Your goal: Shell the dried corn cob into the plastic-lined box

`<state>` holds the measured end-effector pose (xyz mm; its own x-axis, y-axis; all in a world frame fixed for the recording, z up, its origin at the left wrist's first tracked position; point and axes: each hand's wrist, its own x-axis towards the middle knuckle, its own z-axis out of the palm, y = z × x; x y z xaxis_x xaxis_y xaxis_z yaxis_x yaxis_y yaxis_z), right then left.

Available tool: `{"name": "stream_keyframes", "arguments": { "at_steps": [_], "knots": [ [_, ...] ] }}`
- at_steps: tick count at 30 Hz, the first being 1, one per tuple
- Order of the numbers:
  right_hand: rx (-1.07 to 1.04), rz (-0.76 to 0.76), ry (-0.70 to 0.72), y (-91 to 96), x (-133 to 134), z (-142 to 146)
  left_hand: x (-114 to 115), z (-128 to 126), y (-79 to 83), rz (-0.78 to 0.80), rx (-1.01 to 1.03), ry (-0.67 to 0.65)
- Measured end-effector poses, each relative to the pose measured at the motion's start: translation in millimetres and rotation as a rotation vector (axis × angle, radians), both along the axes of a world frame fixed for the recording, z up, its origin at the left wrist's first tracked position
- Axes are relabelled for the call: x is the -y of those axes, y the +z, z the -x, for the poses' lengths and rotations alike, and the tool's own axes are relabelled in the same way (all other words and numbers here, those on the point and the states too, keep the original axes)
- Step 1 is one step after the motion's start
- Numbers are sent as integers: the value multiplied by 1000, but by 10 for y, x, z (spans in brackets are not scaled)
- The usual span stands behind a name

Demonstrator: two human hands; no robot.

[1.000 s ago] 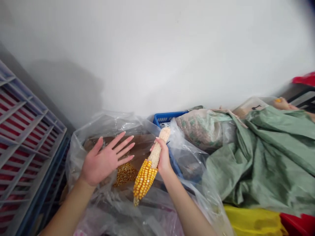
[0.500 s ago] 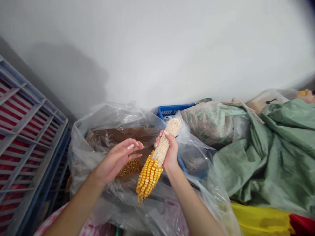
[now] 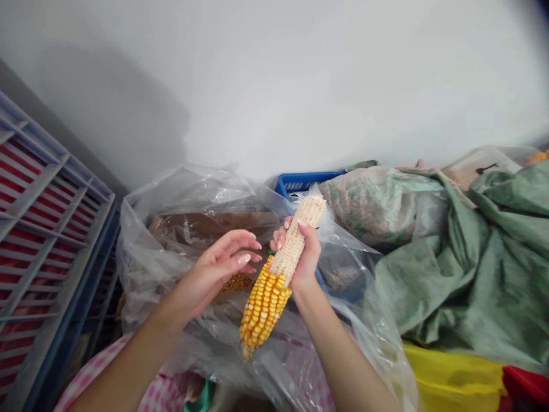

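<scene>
My right hand (image 3: 302,260) grips a corn cob (image 3: 278,274) by its bare, stripped upper half; yellow kernels still cover the lower half, which points down toward me. My left hand (image 3: 221,266) hovers just left of the cob with fingers loosely curled and apart, fingertips close to the kernel edge, holding nothing. Both hands are over a box lined with a clear plastic bag (image 3: 171,200). A small pile of loose kernels (image 3: 238,282) lies in the bag, partly hidden behind my left hand.
A grey and red slatted crate (image 3: 38,229) stands at the left. A blue basket (image 3: 300,182) sits behind the bag by the white wall. A printed sack (image 3: 377,203), green cloth (image 3: 480,263) and yellow plastic (image 3: 450,377) fill the right.
My left hand went from spread flat to loosely curled and moved right toward the cob. The right hand raised the cob slightly. The view drifted down and left.
</scene>
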<state>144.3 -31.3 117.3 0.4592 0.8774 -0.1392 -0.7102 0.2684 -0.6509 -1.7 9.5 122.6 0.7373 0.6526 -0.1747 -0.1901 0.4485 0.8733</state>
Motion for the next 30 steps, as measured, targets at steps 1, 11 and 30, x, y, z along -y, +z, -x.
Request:
{"name": "stream_keyframes", "arguments": {
  "at_steps": [1,11,30],
  "knots": [
    [-3,-7,4,3,-1,0,0,-3,-1,5,-11,-10],
    [-37,-65,41,0,11,-1,44,-33,17,-96,-237,-133],
    [153,75,9,-77,-14,34,93,-52,-14,37,-185,-237]
  ]
}}
